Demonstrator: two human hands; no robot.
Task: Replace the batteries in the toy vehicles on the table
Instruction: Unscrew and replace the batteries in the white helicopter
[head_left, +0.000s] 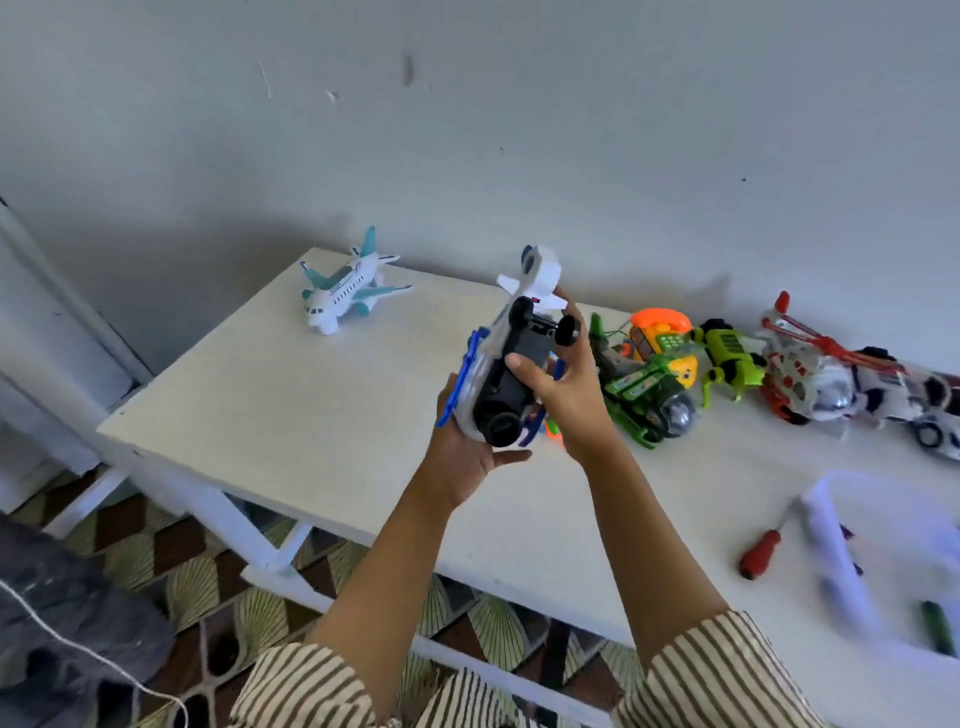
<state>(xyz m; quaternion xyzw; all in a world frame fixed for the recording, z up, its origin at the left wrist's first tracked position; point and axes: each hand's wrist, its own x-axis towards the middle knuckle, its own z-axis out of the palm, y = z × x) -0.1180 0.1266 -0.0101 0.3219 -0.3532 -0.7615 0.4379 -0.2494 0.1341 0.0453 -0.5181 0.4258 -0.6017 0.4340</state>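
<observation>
Single head-worn view, looking forward and down, close over the table (322, 415), wall behind

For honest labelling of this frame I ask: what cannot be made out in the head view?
- Head view: underside of the toy plane, partly covered by the right hand; open or closed is unclear.
- Head view: fingers of the left hand, behind the plane.
- Head view: white tray, blurred, cut by the right edge; contents unclear.
- Head view: white toy vehicle, cut by the right edge.
</observation>
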